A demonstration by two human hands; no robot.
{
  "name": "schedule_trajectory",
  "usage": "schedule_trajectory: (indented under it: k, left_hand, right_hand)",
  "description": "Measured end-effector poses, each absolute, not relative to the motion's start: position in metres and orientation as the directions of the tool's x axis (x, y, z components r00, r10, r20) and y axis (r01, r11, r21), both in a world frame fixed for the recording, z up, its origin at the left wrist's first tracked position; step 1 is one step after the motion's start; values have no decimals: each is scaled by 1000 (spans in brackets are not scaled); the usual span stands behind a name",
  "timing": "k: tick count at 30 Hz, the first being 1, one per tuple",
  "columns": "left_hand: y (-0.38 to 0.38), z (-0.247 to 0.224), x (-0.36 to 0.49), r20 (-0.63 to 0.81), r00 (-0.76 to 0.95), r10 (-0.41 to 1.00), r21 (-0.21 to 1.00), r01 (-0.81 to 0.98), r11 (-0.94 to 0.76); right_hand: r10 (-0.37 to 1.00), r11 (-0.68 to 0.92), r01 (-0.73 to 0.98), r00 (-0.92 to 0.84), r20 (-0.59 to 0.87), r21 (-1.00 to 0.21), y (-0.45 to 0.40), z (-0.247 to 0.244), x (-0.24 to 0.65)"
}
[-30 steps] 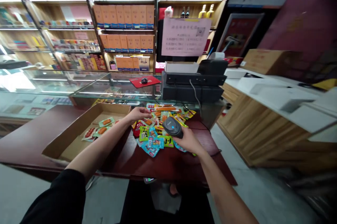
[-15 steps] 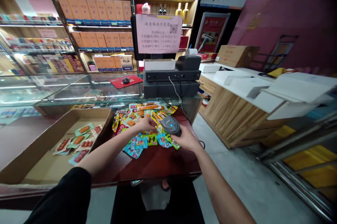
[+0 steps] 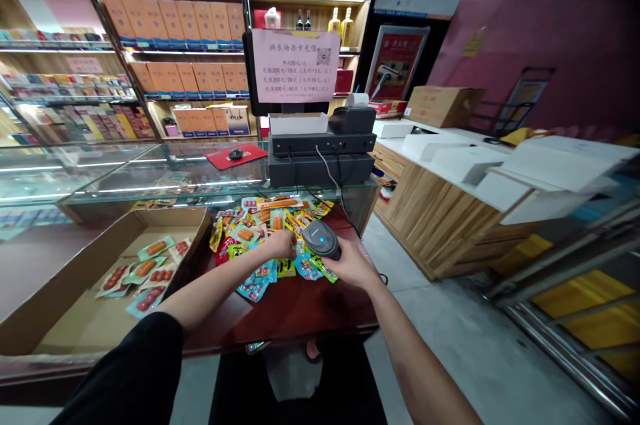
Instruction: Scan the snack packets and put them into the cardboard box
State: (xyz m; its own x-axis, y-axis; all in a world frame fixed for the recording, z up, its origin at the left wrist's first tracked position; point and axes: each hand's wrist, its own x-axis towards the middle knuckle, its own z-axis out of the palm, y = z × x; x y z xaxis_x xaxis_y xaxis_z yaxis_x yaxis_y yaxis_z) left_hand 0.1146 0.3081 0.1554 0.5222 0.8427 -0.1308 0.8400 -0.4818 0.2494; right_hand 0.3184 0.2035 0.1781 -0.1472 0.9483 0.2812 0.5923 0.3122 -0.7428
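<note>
A grey barcode scanner (image 3: pixel 320 238) with a lit blue light is gripped in my right hand (image 3: pixel 354 266), over the right side of a pile of snack packets (image 3: pixel 245 234). My left hand (image 3: pixel 283 244) is closed among the packets, just left of the scanner head; what its fingers pinch, if anything, is hidden. Blue, green, yellow and red packets lie around it on the dark red table (image 3: pixel 300 312). To the left, an open cardboard box (image 3: pixel 65 318) holds several sausage packets (image 3: pixel 150 298).
Behind the pile stand a glass counter (image 3: pixel 220 178), a screen with a paper sign (image 3: pixel 295 65), a receipt printer (image 3: pixel 353 120) and a red mouse pad (image 3: pixel 215 157). Cables run down near the packets. White boxes (image 3: pixel 460 162) sit on a wooden cabinet at the right.
My left hand has moved slightly right and down, closer to the scanner, and its fingers are now more curled and hidden. The view has shifted slightly.
</note>
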Motion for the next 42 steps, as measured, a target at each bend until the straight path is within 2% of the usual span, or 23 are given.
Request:
schedule_trajectory:
  k: [6,9,11,13,16,18,21,24,26,29,31,34,38,40,42]
  left_hand:
    - [314,167,96,-234,486,842,304,859,-412]
    - [316,172,80,-209,462,862,336,862,-380]
    - [316,176,68,-122,420,899,336,870,-361]
    - [314,181,55,29,373,928,313,878,-362]
    - [312,187,34,215,397,892,243,863,-442]
    - [312,186,21,187,440,878,252,843,-476]
    - [313,181,5,117,420,900,310,845,-435]
    - [314,175,-5,168,327,930,257,896,-361]
    - [314,172,-8,151,284,947,219,925,-312]
    - [315,170,-10,123,282,952,232,924,-304]
    - [319,168,-12,130,279,951,301,903,-306]
    - [327,166,-18,82,209,975,531,818,-220]
    - [331,167,-25,-64,121,991,855,519,-8]
    - [328,170,-28,-129,140,982,928,365,70]
    - [324,174,-29,-161,161,974,951,289,110]
  right_hand:
    - [946,321,589,-154,287,-742,204,179,312]
    - [940,337,579,-169,295,-743,205,180,305]
    - [940,341,573,-181,291,-746,205,182,297]
    - [938,347,573,-199,284,-742,206,183,288]
    - [929,370,578,-241,282,-727,207,184,273]
    - [923,384,579,-263,281,-719,208,183,264]
    - [919,394,587,-283,276,-708,210,180,255]
    - [919,391,601,-293,263,-697,213,175,250]
    - [925,376,613,-294,242,-695,214,171,247]
    - [933,353,635,-288,214,-687,215,166,244]
    - [933,354,648,-289,213,-675,215,165,243]
    - [931,361,664,-294,214,-655,214,166,240]
    - [926,373,651,-301,227,-661,213,170,237]
    - [920,387,635,-316,232,-668,214,171,235]
    - [918,391,640,-325,228,-661,214,171,232]
